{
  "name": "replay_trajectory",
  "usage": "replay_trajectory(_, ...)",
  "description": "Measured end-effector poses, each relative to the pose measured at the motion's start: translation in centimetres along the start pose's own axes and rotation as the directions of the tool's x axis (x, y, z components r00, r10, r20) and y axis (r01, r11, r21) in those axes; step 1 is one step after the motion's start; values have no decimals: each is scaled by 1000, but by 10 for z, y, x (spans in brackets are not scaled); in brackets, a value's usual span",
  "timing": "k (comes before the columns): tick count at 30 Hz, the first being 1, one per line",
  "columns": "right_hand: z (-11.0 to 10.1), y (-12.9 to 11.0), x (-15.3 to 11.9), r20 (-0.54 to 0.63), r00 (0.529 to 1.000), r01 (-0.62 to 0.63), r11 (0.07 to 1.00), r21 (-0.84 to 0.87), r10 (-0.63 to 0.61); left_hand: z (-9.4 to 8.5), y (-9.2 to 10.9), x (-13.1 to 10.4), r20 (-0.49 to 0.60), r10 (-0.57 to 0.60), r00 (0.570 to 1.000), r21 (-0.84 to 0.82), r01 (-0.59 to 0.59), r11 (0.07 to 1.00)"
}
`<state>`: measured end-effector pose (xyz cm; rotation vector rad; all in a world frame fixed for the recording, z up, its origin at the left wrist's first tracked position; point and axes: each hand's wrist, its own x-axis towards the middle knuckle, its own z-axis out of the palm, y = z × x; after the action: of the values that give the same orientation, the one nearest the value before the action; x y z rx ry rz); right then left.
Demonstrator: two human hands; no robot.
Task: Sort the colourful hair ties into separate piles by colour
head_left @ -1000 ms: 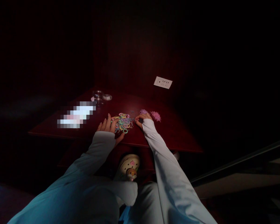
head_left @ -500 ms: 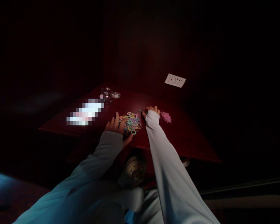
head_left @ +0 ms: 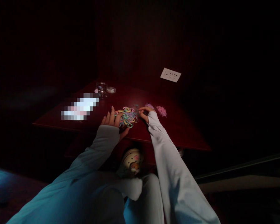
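A loose pile of small pastel elastic hair ties [head_left: 128, 116], mixed in colour, lies near the front edge of the dark red table. My left hand [head_left: 112, 120] rests at the pile's left side, fingers spread and the thumb toward the near edge. Just right of the pile, my right hand [head_left: 146, 112] has thumb and index finger drawn close together; whatever is between them is too small to make out. A few grey-blue bands [head_left: 136, 105] lie by its fingertips. Behind it sits a small purple heap [head_left: 149, 106], with a pink heap [head_left: 161, 111] to the right.
A clear round jar [head_left: 101, 88] stands toward the back left, with its lid [head_left: 111, 90] beside it. A bright, pixelated screen [head_left: 80, 107] lies on the left of the table [head_left: 182, 133]. The wall behind carries a white socket plate [head_left: 170, 75].
My right hand has drawn back from the purple heap, which now shows, and moved toward the mixed pile. My left hand stays by the pile. The whole view has shifted slightly.
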<state>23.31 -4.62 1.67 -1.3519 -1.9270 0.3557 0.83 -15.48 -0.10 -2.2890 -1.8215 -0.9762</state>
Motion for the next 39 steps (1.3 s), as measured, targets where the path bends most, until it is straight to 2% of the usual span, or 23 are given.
replay_trajectory(7,2,11,3,60,997,49,999,-14,-49,-1,4,2,23,-33,999,52,32,998)
replay_trajectory(16,4,12,4,43,998,49,998,-48,-47,-3,5,1,19,-19,1000,48,18,999)
replay_trajectory(26,3,17,8,-95,989,-107,990,91,116,-2,4,0,10,0,1000,40,-1,999)
replay_trajectory(28,3,14,13,-103,980,-164,986,39,168,0,4,0,3,-9,1000,43,9,999)
replay_trajectory(32,4,1,26,-140,965,-248,941,-231,220,2,4,1,4,-16,1000,51,16,999)
replay_trajectory(35,7,-9,35,-112,975,-221,893,-391,192,2,2,1,16,-1,1000,56,0,998)
replay_trajectory(39,9,-12,40,-71,983,-184,871,-455,170,1,1,1,12,0,1000,64,-1,998)
